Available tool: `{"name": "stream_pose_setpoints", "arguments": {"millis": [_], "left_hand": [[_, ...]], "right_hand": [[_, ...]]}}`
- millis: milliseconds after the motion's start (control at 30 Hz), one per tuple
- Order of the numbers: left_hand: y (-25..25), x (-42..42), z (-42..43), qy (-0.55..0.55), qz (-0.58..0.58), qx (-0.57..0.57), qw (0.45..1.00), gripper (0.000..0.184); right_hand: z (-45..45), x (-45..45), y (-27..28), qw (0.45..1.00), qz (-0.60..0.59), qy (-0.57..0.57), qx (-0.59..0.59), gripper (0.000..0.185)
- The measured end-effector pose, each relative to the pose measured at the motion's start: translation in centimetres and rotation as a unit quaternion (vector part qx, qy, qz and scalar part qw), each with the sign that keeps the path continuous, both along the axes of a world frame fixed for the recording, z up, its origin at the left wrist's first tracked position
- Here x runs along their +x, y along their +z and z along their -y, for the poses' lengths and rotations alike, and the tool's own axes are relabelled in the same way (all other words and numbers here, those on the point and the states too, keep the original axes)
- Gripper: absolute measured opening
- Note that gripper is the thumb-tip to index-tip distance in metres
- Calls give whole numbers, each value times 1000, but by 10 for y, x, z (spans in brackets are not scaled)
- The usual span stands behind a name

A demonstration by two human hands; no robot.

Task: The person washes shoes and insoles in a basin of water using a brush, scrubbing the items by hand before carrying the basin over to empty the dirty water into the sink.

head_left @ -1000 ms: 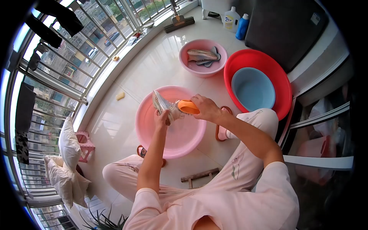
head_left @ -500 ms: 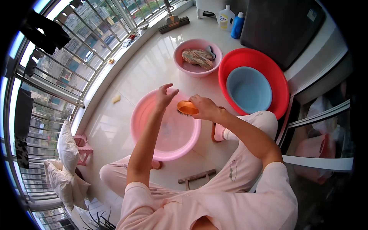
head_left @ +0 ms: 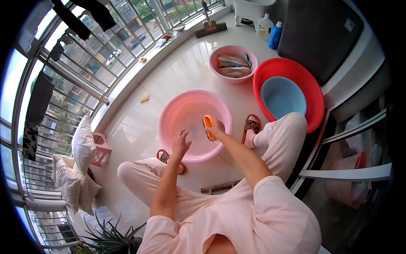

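Note:
An orange scrubbing brush [head_left: 208,121] is gripped in my right hand [head_left: 217,128], tilted over the large pink basin [head_left: 165,111] between my feet. Its dark bristles show at the lower edge. My left hand [head_left: 181,142] hangs over the near left part of the same basin, fingers apart and holding nothing. Shallow, slightly cloudy water appears to cover the basin's bottom. Beyond it stands a smaller pink basin [head_left: 217,75], where a pair of shoes [head_left: 235,67] lies side by side.
A blue basin [head_left: 282,96] sits inside a red basin [head_left: 313,86] at the right. Behind are a blue bottle [head_left: 275,35], a clear-white bottle [head_left: 264,27] and a mop head [head_left: 210,28]. A yellow piece [head_left: 144,98] lies on the floor. Pillows [head_left: 83,142] rest by a pink stool [head_left: 101,149].
My right hand has lowered the brush nearer the basin's inside, turning it more upright. My left hand has drawn back towards me. The whole view has shifted.

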State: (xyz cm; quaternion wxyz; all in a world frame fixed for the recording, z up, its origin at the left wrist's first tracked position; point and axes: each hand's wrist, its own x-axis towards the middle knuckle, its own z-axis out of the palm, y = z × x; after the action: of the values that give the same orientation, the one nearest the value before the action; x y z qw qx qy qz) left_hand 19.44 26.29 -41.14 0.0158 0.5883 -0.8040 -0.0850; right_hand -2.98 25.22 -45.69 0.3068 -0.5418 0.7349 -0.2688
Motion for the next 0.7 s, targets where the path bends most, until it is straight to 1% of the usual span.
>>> {"name": "stream_pose_setpoints", "arguments": {"millis": [33,67,100,167,200,233,300,333,400,433,467,500,533,567,600,633,667,700], "left_hand": [[2,-3,3,49,-131,36,990,42],[1,-3,-4,97,-255,80,959,43],[-2,0,-12,83,-251,98,960,45],[-5,-1,5,48,-251,107,961,48],[-8,-3,11,53,-255,141,955,51],[-3,-9,12,75,-320,176,928,55],[17,-26,7,122,-440,246,855,65],[34,-36,1,146,-492,276,812,69],[78,-57,-8,189,-589,329,714,77],[93,-64,-8,179,-620,356,676,78],[106,-70,-6,167,-648,382,637,79],[110,-76,-1,154,-674,409,595,80],[100,-79,6,151,-709,376,578,69],[97,-79,13,143,-707,391,572,66],[97,-75,18,138,-705,406,565,64],[95,-67,24,137,-702,422,558,62],[75,-55,38,164,-682,428,571,55],[71,-44,48,205,-671,408,585,54]], "right_hand": [[-4,-1,6,999,41,-20,21,71],[-5,0,9,998,37,-38,36,69],[-12,0,13,996,73,-34,29,68],[5,-6,27,990,139,-24,-13,66],[11,-8,32,985,164,-8,-56,63],[15,-9,40,979,192,-16,-59,62],[16,-10,63,966,250,-32,-57,60],[15,-10,70,970,232,-29,-66,61],[7,-9,91,976,197,20,-94,65],[4,-7,96,977,180,43,-107,67],[2,-4,98,975,177,97,-96,70],[-2,0,98,969,141,148,-138,71],[-8,6,104,959,102,197,-177,72],[-11,5,114,943,63,247,-214,72],[-13,-1,139,942,156,285,-90,76],[-8,-9,151,935,157,314,-43,76],[0,-19,158,927,158,341,2,76],[10,-32,165,916,159,367,47,77]]}}
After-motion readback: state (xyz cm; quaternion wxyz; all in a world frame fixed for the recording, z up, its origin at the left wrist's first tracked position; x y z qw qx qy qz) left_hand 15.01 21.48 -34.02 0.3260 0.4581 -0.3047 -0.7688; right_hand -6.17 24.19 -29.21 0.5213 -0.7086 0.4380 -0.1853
